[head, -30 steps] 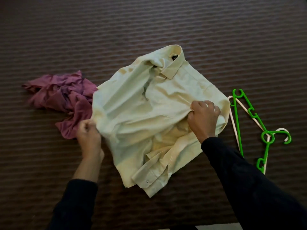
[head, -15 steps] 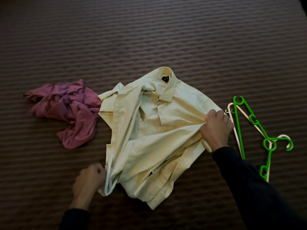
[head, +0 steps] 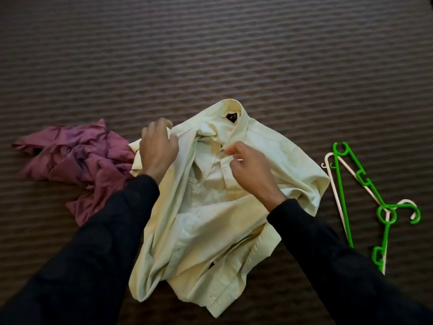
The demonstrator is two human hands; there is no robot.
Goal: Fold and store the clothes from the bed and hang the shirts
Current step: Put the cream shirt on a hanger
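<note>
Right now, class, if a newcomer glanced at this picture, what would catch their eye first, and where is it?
The pale yellow dress shirt lies rumpled in the middle of the brown ribbed bedspread, with the left hand on its shoulder and the right hand pinching the placket below the collar. A crumpled maroon garment sits to the left, and a bright green hanger lies over a white hanger on the right.

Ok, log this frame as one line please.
left hand: grips shirt shoulder | right hand: pinches shirt placket | purple garment: crumpled left | hangers: right, untouched
</note>
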